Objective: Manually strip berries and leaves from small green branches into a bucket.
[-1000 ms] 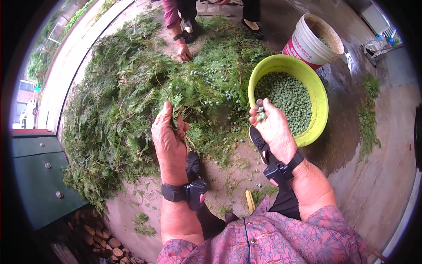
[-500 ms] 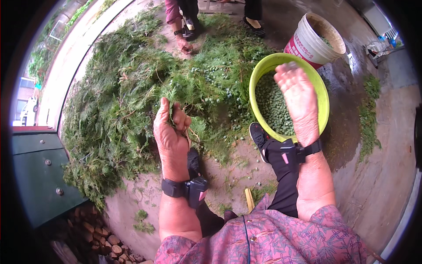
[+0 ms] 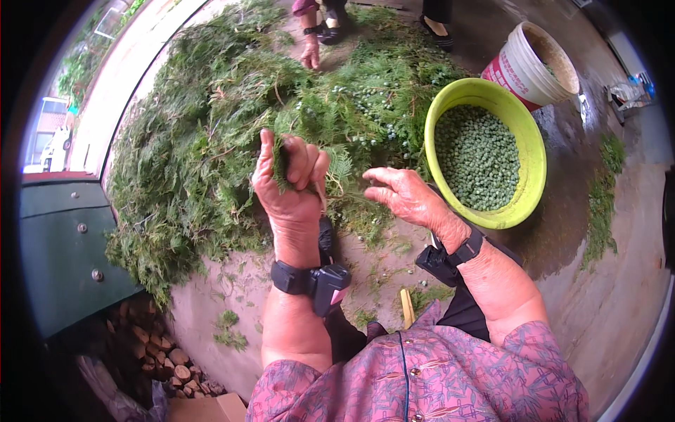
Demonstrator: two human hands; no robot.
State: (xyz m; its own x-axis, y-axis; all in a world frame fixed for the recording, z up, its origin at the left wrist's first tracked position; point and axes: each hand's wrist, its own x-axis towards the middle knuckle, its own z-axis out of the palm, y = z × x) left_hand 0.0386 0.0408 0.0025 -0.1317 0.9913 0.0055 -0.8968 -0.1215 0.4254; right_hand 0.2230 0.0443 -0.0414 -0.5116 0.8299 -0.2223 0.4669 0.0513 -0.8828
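My left hand [image 3: 292,200] is closed around a green conifer sprig [image 3: 280,166], which shows between the thumb and the curled fingers. To its right, my right hand [image 3: 415,202] reaches in with fingers stretched out, apart from the left hand and with nothing visible in it. Beyond and right of that hand stands a yellow-green bucket [image 3: 537,165], tilted in view, holding many small round green cones [image 3: 479,155]. In front of both hands spreads a large heap of cut conifer branches [image 3: 190,151], dotted with pale bluish-green cones.
A white and red bucket [image 3: 517,74] stands behind the yellow-green one. Across the heap, another person's hand [image 3: 310,55] touches the branches. Chopped firewood [image 3: 179,373] lies at lower left, below a green metal panel [image 3: 67,246]. Loose greenery [image 3: 601,211] lies on the floor at right.
My right hand has moved from over the yellow-green bucket down and left toward my left hand. The left hand keeps its grip on the sprig. The other person's hand has shifted slightly.
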